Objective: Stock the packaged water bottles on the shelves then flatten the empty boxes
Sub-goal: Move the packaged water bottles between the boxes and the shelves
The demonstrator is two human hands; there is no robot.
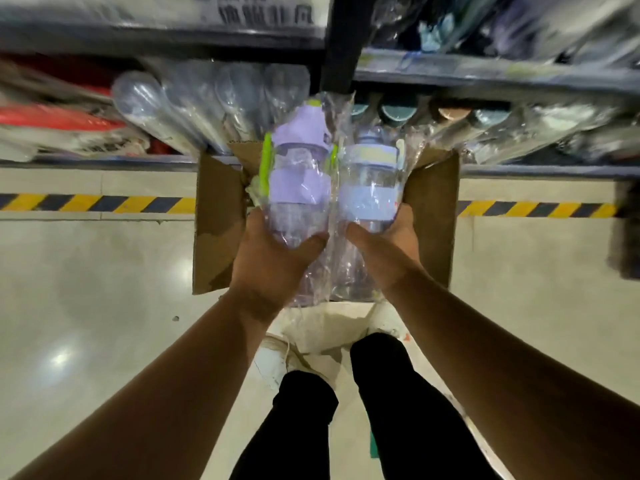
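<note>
My left hand grips the base of a clear bottle with a purple lid and green strap, wrapped in clear plastic. My right hand grips a second wrapped bottle with a pale blue lid and band. Both bottles are held side by side above an open brown cardboard box on the floor. The box's inside is mostly hidden behind the bottles and my hands. The low shelf lies just beyond the box.
The low shelf holds wrapped clear bottles on the left and wrapped bottles with dark lids on the right, split by a dark upright post. Yellow-black floor tape runs past the box. My legs stand below.
</note>
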